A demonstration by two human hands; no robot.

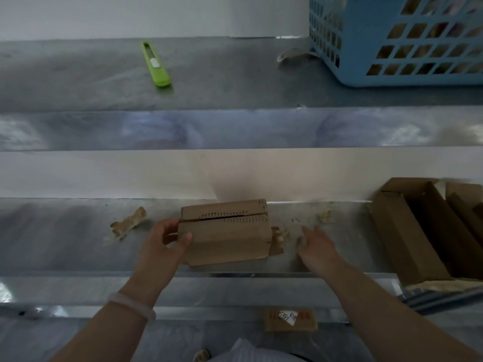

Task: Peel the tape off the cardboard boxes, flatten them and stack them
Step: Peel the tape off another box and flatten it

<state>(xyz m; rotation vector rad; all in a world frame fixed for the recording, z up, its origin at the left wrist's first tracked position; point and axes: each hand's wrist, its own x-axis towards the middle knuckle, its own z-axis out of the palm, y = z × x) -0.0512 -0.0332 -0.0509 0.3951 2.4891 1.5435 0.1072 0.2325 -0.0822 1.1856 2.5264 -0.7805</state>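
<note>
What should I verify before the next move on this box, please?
1. Left hand grips the cardboard box at its left end: ok.
2. Right hand free, holding nothing, beside the box: ok.
3. Top seam free of tape: ok, it gapes.
4. Crumpled tape at the box's right end detached: cannot tell.
5. Box flattened: not ok, it keeps its full shape.
6. Green knife out of the hands' way, on the upper shelf: ok.
</note>
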